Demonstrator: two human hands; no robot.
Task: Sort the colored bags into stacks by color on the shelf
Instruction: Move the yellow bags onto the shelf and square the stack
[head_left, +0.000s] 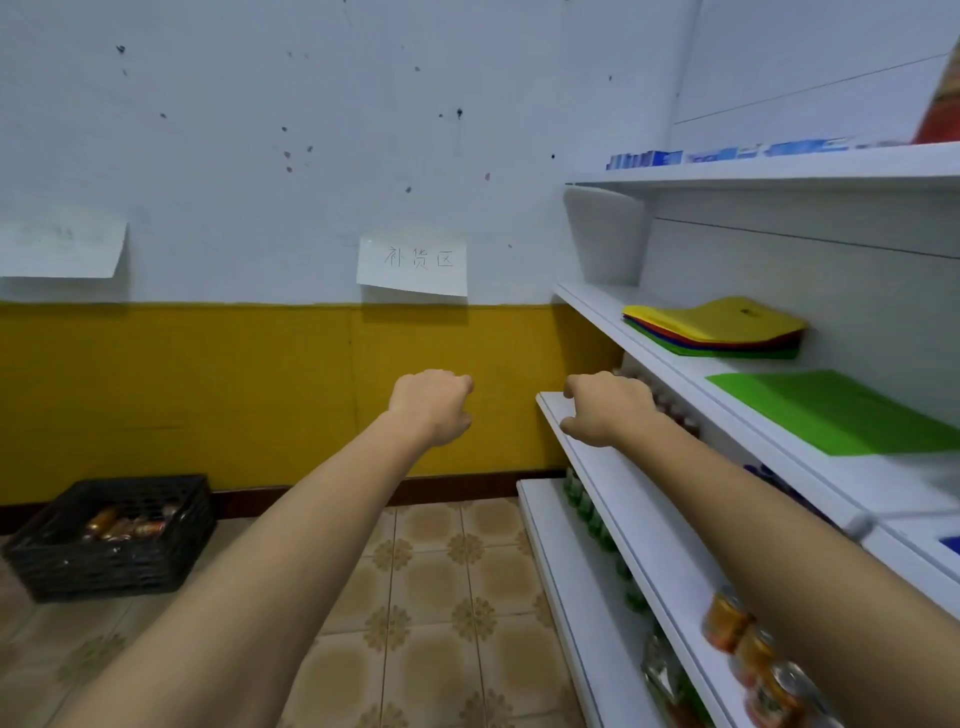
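Watching from my remote seat, I judge the sort has barely begun. One green bag (831, 410) lies flat by itself on the middle shelf (675, 366), the start of a green pile (I make out only one layer, though more could lie beneath it). Further along the same board, nearer the wall, sits the mixed stack (717, 325). It has yellow on top, with red, blue and green edges fanned out below, all unsorted. Yellow, red and blue have no pile of their own yet, so most of the work is left.

Both hands are in the air and carry nothing. My left hand (434, 405) hangs out over the floor, away from the shelving, with its fingers loosely curled under. My right hand (608, 408) is just at the front corner of the lower shelf (597, 467), fingers loosely curled too and thumb out. I cannot tell whether it touches the edge.

As for room, a strip of bare board shows between the mixed stack and the green bag, and more lies on the near side of the green bag, enough for further piles by my judgement. The top shelf (779, 171) overhangs the stack, so any lift should stay low. The white end panel (605, 234) closes the far end.
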